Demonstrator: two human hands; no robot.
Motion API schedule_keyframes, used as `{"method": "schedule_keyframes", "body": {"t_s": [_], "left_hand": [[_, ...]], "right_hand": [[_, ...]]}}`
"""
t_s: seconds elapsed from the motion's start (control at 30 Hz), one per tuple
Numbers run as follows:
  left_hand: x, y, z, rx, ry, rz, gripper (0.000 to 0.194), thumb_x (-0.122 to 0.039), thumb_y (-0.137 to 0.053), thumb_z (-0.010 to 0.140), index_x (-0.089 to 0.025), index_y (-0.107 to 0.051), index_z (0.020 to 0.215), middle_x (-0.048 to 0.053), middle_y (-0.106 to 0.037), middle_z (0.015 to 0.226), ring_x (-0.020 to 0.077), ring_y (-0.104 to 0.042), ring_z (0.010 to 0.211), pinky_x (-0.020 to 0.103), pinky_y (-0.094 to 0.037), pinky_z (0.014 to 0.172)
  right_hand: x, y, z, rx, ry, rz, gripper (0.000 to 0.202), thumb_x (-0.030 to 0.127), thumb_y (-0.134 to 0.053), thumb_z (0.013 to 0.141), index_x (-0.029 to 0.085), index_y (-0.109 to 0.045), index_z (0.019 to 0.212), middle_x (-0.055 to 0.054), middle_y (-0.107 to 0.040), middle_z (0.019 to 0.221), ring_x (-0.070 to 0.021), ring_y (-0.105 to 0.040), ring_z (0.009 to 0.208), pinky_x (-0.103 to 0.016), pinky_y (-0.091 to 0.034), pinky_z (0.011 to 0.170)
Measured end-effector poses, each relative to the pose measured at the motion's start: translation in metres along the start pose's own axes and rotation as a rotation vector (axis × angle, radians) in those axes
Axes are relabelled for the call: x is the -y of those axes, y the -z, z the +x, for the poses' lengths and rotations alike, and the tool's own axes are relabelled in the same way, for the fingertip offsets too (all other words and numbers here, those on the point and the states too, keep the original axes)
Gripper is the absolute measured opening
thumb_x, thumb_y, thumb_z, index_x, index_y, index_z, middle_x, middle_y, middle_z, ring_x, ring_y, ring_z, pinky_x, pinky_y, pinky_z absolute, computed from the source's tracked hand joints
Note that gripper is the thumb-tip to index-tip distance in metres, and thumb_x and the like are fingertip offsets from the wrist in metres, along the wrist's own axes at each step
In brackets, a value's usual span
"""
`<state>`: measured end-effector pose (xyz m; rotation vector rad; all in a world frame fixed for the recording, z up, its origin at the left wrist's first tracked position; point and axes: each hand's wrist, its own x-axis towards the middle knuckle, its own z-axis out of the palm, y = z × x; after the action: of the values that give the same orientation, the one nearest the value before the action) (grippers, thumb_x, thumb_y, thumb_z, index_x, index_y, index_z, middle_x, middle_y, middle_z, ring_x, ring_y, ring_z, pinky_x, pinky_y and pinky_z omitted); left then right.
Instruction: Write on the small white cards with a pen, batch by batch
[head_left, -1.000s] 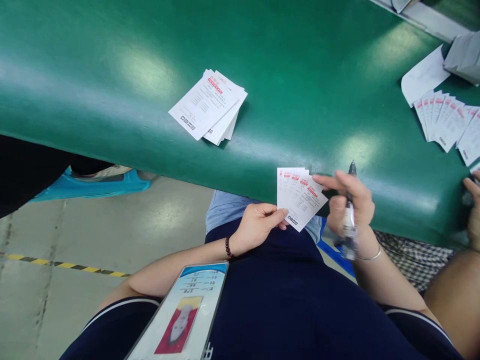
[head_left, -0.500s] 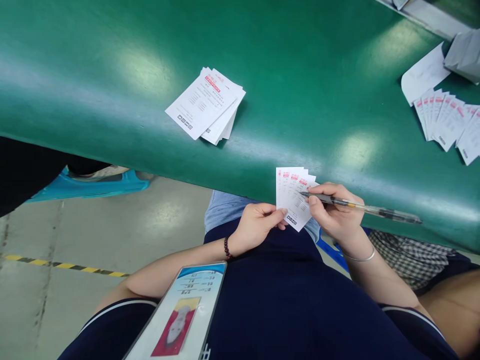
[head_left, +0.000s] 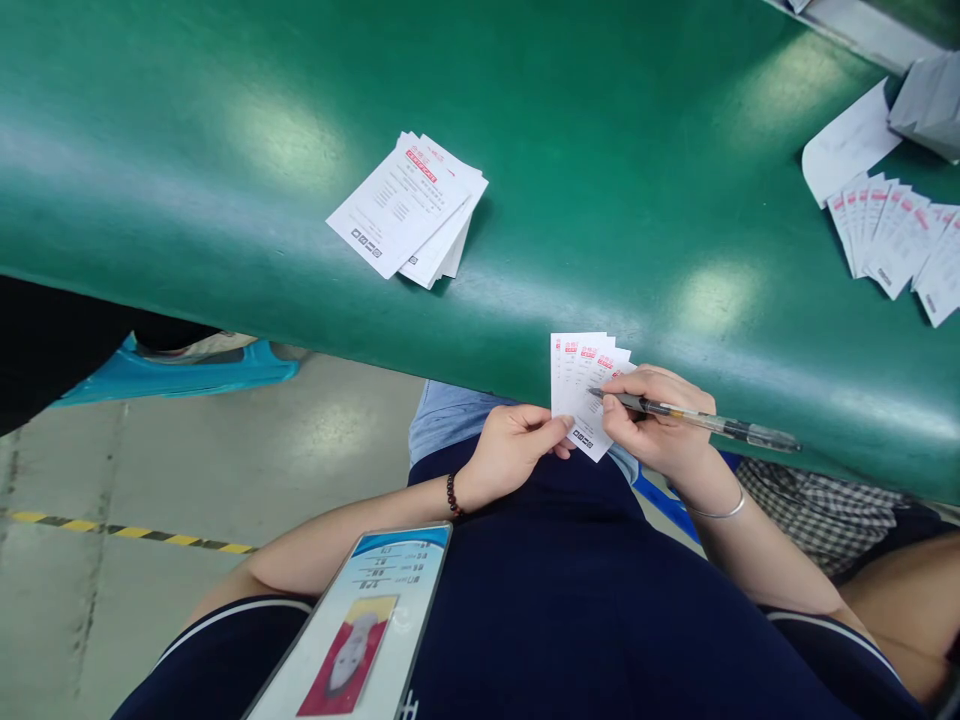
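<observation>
Several white certificate cards with red headings lie fanned out at the table's near edge. My left hand pinches their lower left corner between thumb and fingers. A clear ballpoint pen with a dark grip sits in my right hand, its tip at the face of the cards. The pen's back end points to the right. My right fingers cover the right side of the fan. Farther back on the table lies a loose stack of the same cards, face up and slightly skewed.
On the right of the green table are more fanned cards, a white sheet and a thick grey-white stack. A blue stool stands at left. Part of another person in checked cloth shows at lower right.
My right hand and the pen have shifted slightly left across the cards, and the pen's back end has swung in. My left hand still holds the cards in place.
</observation>
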<state>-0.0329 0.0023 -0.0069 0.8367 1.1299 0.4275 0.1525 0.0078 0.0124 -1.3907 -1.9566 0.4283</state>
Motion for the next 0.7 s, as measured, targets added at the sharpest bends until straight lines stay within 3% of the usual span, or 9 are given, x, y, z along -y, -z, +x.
{"method": "schedule_keyframes", "body": {"t_s": [0.7], "left_hand": [[-0.0003,0.0001,-0.0004,0.002,0.002,0.005,0.028,-0.031,-0.063,0.082,-0.018,-0.069,0.058,0.002,-0.071,0.059,0.0136,-0.067,0.059,0.024,-0.054,0.065]], "right_hand": [[0.0001,-0.0008,0.0015,-0.001,0.021,0.005,0.008,0.014,-0.064,0.077,0.021,-0.064,0.081,0.000,-0.069,0.063,-0.0129,-0.059,0.051,-0.027,-0.052,0.050]]}}
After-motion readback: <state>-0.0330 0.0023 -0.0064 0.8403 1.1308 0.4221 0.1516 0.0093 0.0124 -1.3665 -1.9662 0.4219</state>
